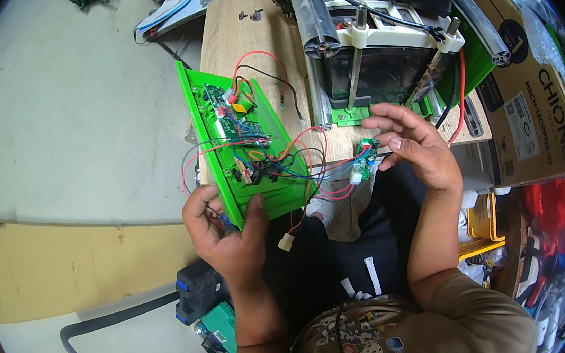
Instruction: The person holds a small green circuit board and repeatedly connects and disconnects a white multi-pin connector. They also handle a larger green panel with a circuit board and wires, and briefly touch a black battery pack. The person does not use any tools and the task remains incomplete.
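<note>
My left hand (pixel 226 228) grips the near corner of a bright green panel (pixel 285 200), its thumb on the inner face and its fingers behind the edge. A long green circuit board (pixel 239 129) with a yellow-banded part is fixed inside that panel. Between the thumb and fingers of my right hand (pixel 415 144) is a small green circuit board (pixel 365 161) with white connectors. Red, blue and black wires run from it to the panel. A loose white plug (pixel 286 242) dangles below the panel on red and black leads.
At the right of the wooden table (pixel 231 29) stands a device frame (pixel 389 46) with metal rods and a dark box. A cardboard carton (pixel 531 92) is beyond it. Black tool cases (pixel 198 291) lie on the floor at lower left.
</note>
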`<state>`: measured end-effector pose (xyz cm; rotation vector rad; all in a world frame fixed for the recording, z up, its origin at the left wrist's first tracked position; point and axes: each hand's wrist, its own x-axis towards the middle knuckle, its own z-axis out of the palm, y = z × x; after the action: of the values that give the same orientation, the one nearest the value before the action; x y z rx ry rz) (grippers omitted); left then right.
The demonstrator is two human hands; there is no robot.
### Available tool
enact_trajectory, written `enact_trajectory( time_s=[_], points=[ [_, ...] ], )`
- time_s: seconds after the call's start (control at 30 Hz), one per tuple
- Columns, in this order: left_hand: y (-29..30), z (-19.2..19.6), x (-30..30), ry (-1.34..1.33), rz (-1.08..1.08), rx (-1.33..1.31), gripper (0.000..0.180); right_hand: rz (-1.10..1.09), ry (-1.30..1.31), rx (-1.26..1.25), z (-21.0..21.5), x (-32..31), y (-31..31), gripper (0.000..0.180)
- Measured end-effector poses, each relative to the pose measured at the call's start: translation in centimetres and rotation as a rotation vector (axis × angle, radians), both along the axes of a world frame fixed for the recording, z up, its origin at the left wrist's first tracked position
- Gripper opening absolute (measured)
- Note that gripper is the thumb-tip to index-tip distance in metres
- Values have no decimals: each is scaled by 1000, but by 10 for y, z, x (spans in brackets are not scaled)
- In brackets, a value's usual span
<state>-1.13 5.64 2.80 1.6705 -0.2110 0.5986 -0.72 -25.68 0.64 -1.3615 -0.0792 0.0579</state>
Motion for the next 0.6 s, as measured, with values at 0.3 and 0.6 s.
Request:
enact_trajectory(
  time_s=[0.3,0.6],
  points=[
    [0,-1,0,0,5,-3,53,-21,10,-7,-1,1,1,62],
    [0,-2,0,-7,5,-3,54,-13,4,-2,-1,0,1,60]
  ],
)
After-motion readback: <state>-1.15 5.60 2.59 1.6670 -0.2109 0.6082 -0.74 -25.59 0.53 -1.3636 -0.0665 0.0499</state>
